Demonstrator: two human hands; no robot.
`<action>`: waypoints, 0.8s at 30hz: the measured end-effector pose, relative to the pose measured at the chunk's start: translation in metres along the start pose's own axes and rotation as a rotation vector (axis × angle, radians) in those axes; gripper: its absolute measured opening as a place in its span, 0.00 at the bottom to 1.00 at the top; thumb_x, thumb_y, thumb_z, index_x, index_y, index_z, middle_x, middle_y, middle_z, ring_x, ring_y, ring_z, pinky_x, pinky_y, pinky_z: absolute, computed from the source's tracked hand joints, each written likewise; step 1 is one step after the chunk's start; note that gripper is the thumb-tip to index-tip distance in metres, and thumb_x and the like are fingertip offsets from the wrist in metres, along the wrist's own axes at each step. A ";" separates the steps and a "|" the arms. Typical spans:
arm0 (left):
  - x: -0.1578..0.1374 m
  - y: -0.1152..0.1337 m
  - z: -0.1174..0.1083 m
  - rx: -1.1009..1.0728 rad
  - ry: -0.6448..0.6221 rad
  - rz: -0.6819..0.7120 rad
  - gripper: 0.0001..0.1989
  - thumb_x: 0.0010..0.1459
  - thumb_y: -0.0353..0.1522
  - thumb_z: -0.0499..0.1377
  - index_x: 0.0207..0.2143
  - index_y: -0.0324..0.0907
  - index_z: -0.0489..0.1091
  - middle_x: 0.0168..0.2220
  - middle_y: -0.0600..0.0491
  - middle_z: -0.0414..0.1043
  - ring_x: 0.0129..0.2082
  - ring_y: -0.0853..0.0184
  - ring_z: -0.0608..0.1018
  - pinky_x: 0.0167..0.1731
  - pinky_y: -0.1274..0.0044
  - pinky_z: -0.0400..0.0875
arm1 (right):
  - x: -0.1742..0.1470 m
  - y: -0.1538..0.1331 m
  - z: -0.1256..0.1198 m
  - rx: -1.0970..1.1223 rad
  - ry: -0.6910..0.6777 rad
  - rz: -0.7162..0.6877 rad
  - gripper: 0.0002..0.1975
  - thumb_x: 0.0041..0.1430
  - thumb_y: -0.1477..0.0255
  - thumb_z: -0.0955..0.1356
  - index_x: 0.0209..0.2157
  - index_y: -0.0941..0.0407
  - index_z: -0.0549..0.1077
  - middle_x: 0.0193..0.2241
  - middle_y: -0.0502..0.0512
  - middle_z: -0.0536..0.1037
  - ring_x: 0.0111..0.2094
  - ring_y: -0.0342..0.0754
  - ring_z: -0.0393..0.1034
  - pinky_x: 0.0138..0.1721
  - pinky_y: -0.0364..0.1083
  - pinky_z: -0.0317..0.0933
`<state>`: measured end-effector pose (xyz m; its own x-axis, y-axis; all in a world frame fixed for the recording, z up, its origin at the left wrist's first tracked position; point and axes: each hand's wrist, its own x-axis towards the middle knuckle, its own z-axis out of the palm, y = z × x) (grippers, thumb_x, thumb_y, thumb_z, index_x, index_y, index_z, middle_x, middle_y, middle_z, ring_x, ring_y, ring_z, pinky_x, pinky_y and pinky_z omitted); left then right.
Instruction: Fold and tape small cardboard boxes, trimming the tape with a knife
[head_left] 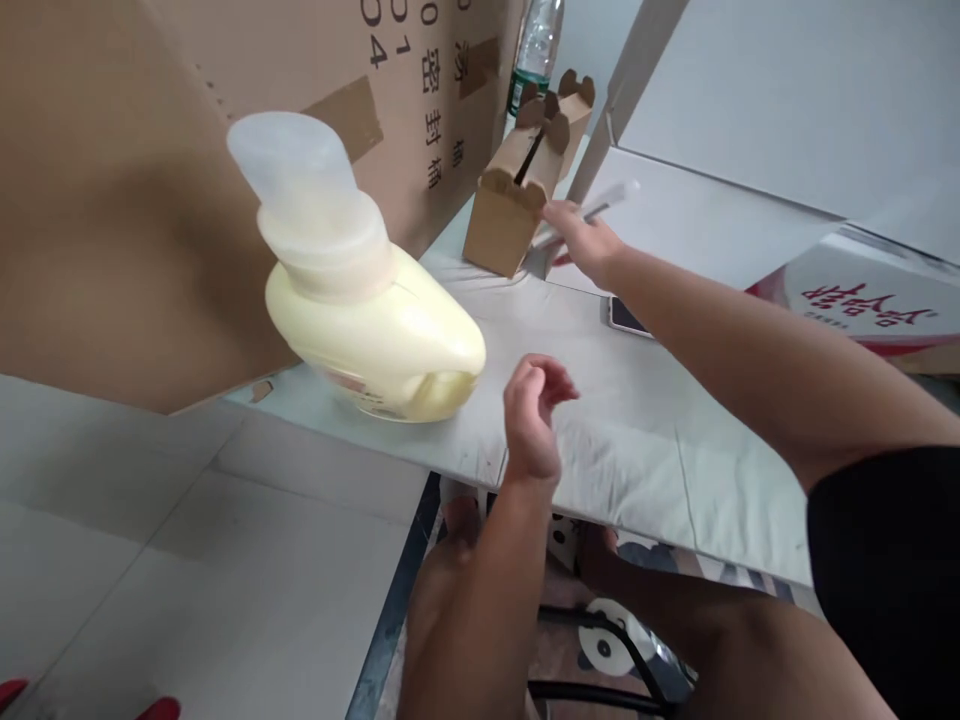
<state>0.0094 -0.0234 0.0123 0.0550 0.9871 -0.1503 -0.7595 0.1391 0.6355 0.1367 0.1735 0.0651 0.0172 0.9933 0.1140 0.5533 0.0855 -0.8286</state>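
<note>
My right hand (589, 245) reaches over the back of the table and grips a slim white pen (600, 203), blurred, its far end sticking out past the knuckles. The thumb side of that hand is close against a small brown cardboard box (495, 225) with a scalloped handle top. Nearer the table's front edge, my left hand (534, 415) is raised with loosely curled fingers and holds nothing. To its left stands a large pale yellow bottle (382, 325) with a cloudy white cap (300, 175), apart from the hand.
A big carton (187, 200) with printed characters fills the left. Behind the small box are another brown box (577, 110) and a clear bottle (536, 50). A phone (626, 318) lies partly under my right forearm. A red-and-white box (862, 300) is at right on the covered table (637, 430).
</note>
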 end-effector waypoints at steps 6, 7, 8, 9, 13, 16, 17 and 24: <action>0.000 -0.006 -0.011 0.379 0.213 0.529 0.13 0.60 0.42 0.55 0.27 0.44 0.62 0.26 0.55 0.61 0.29 0.67 0.68 0.35 0.75 0.65 | -0.170 0.034 -0.106 0.169 -0.191 -0.078 0.28 0.64 0.45 0.63 0.47 0.50 0.81 0.63 0.57 0.74 0.51 0.57 0.76 0.52 0.59 0.73; 0.001 -0.007 -0.012 0.429 0.225 0.598 0.12 0.60 0.41 0.55 0.28 0.45 0.63 0.27 0.55 0.61 0.30 0.67 0.68 0.37 0.74 0.66 | -0.200 0.037 -0.120 0.196 -0.204 -0.169 0.29 0.65 0.45 0.62 0.45 0.51 0.83 0.59 0.59 0.77 0.49 0.57 0.77 0.49 0.58 0.74; 0.002 -0.007 -0.012 0.470 0.229 0.663 0.10 0.61 0.40 0.55 0.29 0.45 0.64 0.30 0.55 0.62 0.32 0.66 0.69 0.39 0.74 0.67 | -0.228 0.040 -0.132 0.225 -0.211 -0.239 0.29 0.68 0.47 0.60 0.43 0.52 0.84 0.55 0.61 0.80 0.46 0.55 0.78 0.47 0.57 0.75; 0.003 -0.008 -0.011 0.509 0.228 0.726 0.09 0.61 0.40 0.55 0.33 0.45 0.66 0.34 0.54 0.64 0.35 0.66 0.70 0.42 0.73 0.68 | -0.254 0.042 -0.140 0.258 -0.229 -0.306 0.28 0.70 0.50 0.59 0.44 0.51 0.84 0.51 0.60 0.82 0.40 0.53 0.79 0.41 0.54 0.76; 0.011 -0.013 -0.002 0.799 0.033 0.866 0.24 0.61 0.49 0.59 0.55 0.50 0.70 0.57 0.49 0.64 0.60 0.59 0.67 0.65 0.65 0.61 | -0.332 0.056 -0.149 0.296 -0.163 -0.396 0.27 0.70 0.51 0.59 0.53 0.49 0.81 0.51 0.60 0.82 0.40 0.53 0.80 0.36 0.51 0.76; 0.016 -0.023 0.011 0.964 -0.212 0.813 0.30 0.60 0.58 0.56 0.58 0.57 0.71 0.67 0.52 0.56 0.70 0.55 0.58 0.72 0.61 0.51 | -0.359 0.066 -0.148 0.284 -0.099 -0.433 0.29 0.69 0.50 0.60 0.53 0.54 0.81 0.50 0.63 0.82 0.45 0.57 0.79 0.41 0.55 0.76; 0.016 -0.027 0.016 0.991 -0.280 0.785 0.31 0.59 0.60 0.55 0.59 0.59 0.71 0.68 0.53 0.54 0.72 0.53 0.55 0.73 0.60 0.49 | -0.363 0.068 -0.149 0.276 -0.090 -0.443 0.29 0.69 0.50 0.60 0.52 0.55 0.81 0.49 0.64 0.82 0.47 0.58 0.79 0.44 0.56 0.75; 0.016 -0.053 0.039 1.091 -0.551 0.534 0.35 0.59 0.62 0.54 0.64 0.60 0.67 0.74 0.53 0.47 0.76 0.46 0.48 0.72 0.52 0.47 | -0.377 0.079 -0.163 0.181 -0.079 -0.477 0.32 0.70 0.50 0.59 0.58 0.58 0.76 0.53 0.66 0.78 0.54 0.57 0.75 0.57 0.58 0.69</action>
<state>0.0761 -0.0121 0.0059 0.3646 0.8071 0.4644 0.1200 -0.5353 0.8361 0.3098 -0.2066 0.0456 -0.2690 0.8425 0.4668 0.3309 0.5359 -0.7767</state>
